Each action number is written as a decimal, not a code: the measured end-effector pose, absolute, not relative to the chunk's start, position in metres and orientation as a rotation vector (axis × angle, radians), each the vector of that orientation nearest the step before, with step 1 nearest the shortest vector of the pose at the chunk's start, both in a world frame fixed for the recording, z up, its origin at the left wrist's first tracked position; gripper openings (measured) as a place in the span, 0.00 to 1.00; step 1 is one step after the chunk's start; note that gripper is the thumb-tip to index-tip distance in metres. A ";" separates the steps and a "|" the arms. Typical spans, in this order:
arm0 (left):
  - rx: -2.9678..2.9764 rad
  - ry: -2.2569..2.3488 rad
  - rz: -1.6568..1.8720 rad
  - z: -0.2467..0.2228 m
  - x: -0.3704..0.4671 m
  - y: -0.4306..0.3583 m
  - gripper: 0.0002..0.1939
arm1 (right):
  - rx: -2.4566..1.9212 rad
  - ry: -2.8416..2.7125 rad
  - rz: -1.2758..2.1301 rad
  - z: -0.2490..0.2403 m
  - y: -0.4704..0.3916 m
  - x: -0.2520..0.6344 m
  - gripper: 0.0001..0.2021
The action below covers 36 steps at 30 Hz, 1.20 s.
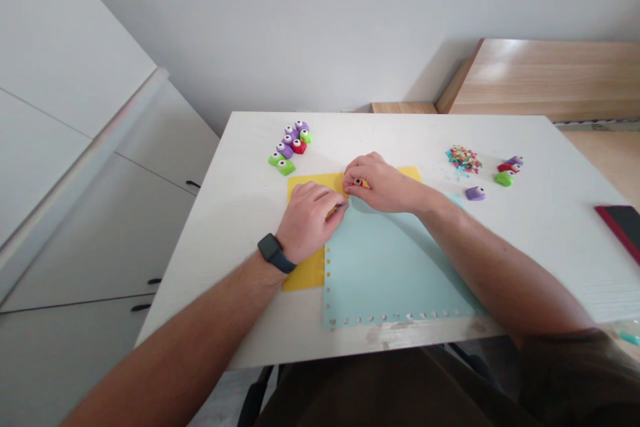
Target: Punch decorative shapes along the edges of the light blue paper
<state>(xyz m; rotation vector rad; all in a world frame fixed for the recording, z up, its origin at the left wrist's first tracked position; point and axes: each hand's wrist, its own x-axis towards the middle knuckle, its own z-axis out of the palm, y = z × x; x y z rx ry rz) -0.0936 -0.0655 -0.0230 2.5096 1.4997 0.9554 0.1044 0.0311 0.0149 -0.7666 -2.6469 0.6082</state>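
Note:
A light blue sheet of paper (400, 267) lies partly over a yellow sheet (306, 275) on the white table. Small cut-out shapes run along the blue sheet's left and near edges. My left hand (311, 217), with a dark watch on its wrist, is closed at the blue sheet's far left corner, thumb and fingers pinching it. Just beyond that corner, my right hand (375, 183) curls around a small craft punch (359, 182). Only its white top and a bit of red show between the fingers; the rest is hidden.
Several purple, green and red craft punches (285, 167) stand at the far left. More punches (505, 178) are on the right, beside a pile of colourful paper cut-outs (464, 159). A dark, red-edged object (623, 230) lies at the right edge.

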 end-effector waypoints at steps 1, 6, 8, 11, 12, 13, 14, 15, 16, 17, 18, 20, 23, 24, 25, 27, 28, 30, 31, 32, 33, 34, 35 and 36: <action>2.507 1.501 0.958 -0.023 -0.094 -0.065 0.05 | -0.765 -2.641 0.605 0.015 0.031 0.104 0.07; 2.497 1.502 0.953 -0.023 -0.093 -0.065 0.05 | -0.771 -2.631 0.607 0.014 0.030 0.104 0.06; 2.478 1.507 0.965 -0.023 -0.093 -0.065 0.05 | -0.774 -2.637 0.608 0.014 0.031 0.104 0.07; 2.429 1.546 0.973 -0.023 -0.093 -0.066 0.05 | -0.783 -2.639 0.607 0.014 0.031 0.104 0.07; 2.418 1.563 0.970 -0.023 -0.092 -0.066 0.05 | -0.789 -2.640 0.608 0.015 0.032 0.104 0.07; 2.411 1.577 0.965 -0.024 -0.092 -0.066 0.05 | -0.797 -2.641 0.611 0.015 0.032 0.104 0.07; 2.409 1.588 0.960 -0.024 -0.092 -0.066 0.06 | -0.804 -2.642 0.614 0.016 0.032 0.105 0.07; 2.409 1.595 0.958 -0.024 -0.092 -0.065 0.06 | -0.810 -2.642 0.618 0.016 0.032 0.105 0.07; 2.410 1.599 0.956 -0.025 -0.092 -0.065 0.06 | -0.815 -2.642 0.620 0.017 0.032 0.105 0.07; 2.412 1.602 0.955 -0.025 -0.092 -0.065 0.06 | -0.816 -2.643 0.622 0.017 0.032 0.105 0.07; 2.411 1.604 0.953 -0.026 -0.093 -0.064 0.07 | -0.814 -2.646 0.623 0.017 0.032 0.105 0.07; 2.404 1.614 0.951 -0.027 -0.093 -0.064 0.08 | -0.806 -2.651 0.625 0.017 0.033 0.105 0.07; 2.390 1.626 0.944 -0.027 -0.093 -0.063 0.08 | -0.796 -2.656 0.634 0.018 0.033 0.106 0.06; 2.389 1.626 0.941 -0.027 -0.092 -0.063 0.08 | -0.795 -2.656 0.636 0.018 0.034 0.106 0.06; 2.389 1.626 0.939 -0.026 -0.092 -0.063 0.09 | -0.793 -2.656 0.637 0.018 0.034 0.106 0.06; 2.384 1.628 0.937 -0.026 -0.092 -0.063 0.09 | -0.786 -2.659 0.640 0.019 0.034 0.107 0.06; 2.378 1.629 0.936 -0.026 -0.092 -0.063 0.09 | -0.781 -2.660 0.645 0.020 0.033 0.107 0.06; 2.360 1.636 0.932 -0.026 -0.091 -0.062 0.10 | -0.765 -2.659 0.654 0.020 0.033 0.107 0.06; 2.350 1.640 0.928 -0.026 -0.091 -0.061 0.10 | -0.758 -2.656 0.655 0.020 0.033 0.107 0.06; 2.339 1.647 0.924 -0.026 -0.091 -0.061 0.10 | -0.751 -2.650 0.655 0.019 0.032 0.106 0.06; 2.325 1.653 0.921 -0.025 -0.091 -0.060 0.11 | -0.745 -2.645 0.654 0.019 0.032 0.106 0.06; 2.308 1.661 0.919 -0.025 -0.090 -0.060 0.11 | -0.741 -2.639 0.652 0.019 0.032 0.106 0.06; 2.286 1.671 0.919 -0.024 -0.090 -0.059 0.11 | -0.734 -2.635 0.651 0.018 0.032 0.106 0.06; 2.257 1.684 0.918 -0.024 -0.089 -0.059 0.11 | -0.727 -2.632 0.652 0.018 0.032 0.106 0.06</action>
